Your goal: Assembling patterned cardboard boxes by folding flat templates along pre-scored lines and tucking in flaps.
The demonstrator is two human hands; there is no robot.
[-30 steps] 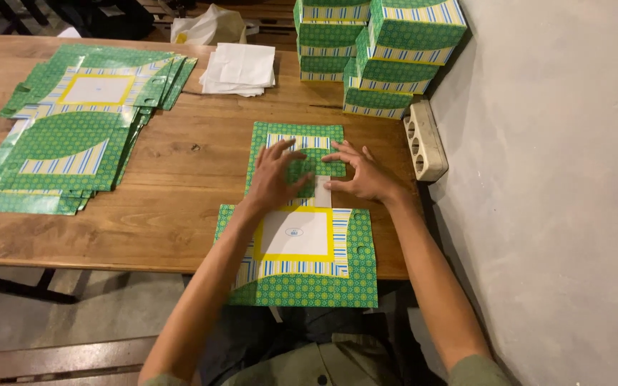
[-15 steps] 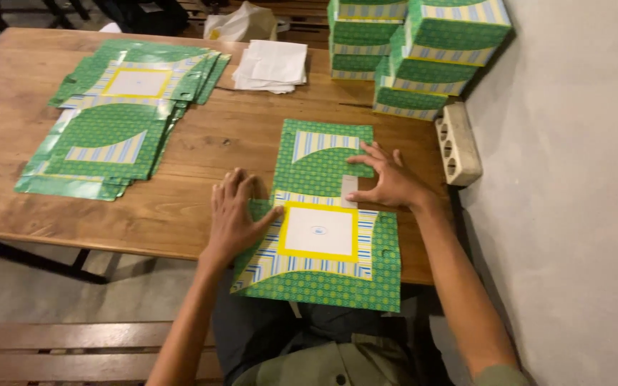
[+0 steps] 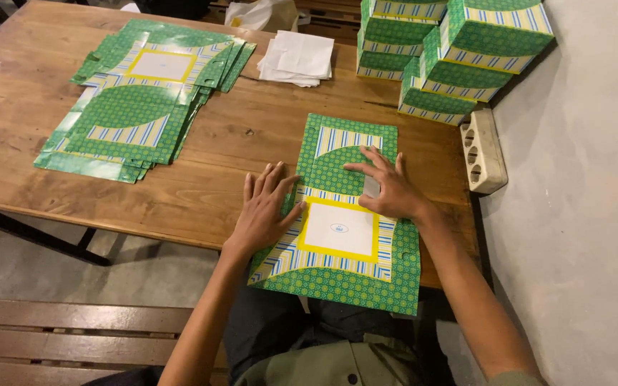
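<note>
We press a flat green box blank (image 3: 341, 214) on the table (image 3: 202, 193).
Left hand (image 3: 266, 211) and right hand (image 3: 388, 187) lie open, gripping nothing; folding along the creases seems next.

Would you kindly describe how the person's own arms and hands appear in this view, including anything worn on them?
Both arms are bare from wrist to past the elbow; no sleeves reach the forearms. The left hand and right hand wear no gloves, and no rings, watch or bracelet can be seen. At the bottom right corner an edge of olive-green fabric shows at the right upper arm, matching the olive garment on the torso.
</note>
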